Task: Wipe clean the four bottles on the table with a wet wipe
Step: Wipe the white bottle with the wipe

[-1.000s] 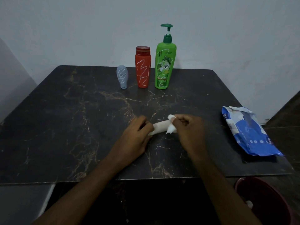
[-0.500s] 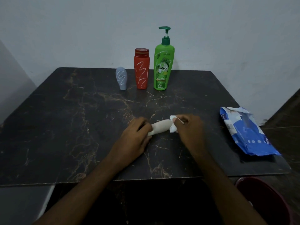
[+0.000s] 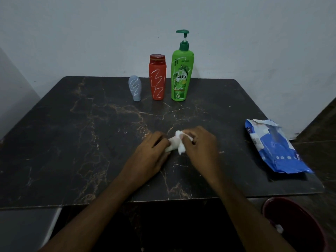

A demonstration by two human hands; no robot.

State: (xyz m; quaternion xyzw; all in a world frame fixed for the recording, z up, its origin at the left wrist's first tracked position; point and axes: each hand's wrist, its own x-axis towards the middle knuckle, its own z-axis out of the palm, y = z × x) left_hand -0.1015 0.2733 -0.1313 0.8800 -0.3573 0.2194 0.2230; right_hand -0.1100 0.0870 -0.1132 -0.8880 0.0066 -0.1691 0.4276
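Right at the centre of the table, the left hand has its fingers curled round one end of a small white bottle, which lies on its side, low over the tabletop between the two hands. The right hand pinches a crumpled white wet wipe and presses it against the bottle's other end. The wipe looks soft and bunched, and the bottle is smooth, pale and mostly hidden by fingers. Beneath them is one dark table with a marble pattern of brownish veins and rounded corners. At the far edge three more bottles stand upright in a row, near one another. One is a small grey-blue bottle, bulbous on top and narrow at its base. Next is a taller red bottle with a red cap. The tallest is a green pump bottle. White squiggles run down the fronts of all three. That makes four bottles in all. To the right, well apart from the hands, lies one crinkly blue-and-white wipes pack with its flap peeled open. Below the table's near right corner sits one dark red bucket with a white wad inside.
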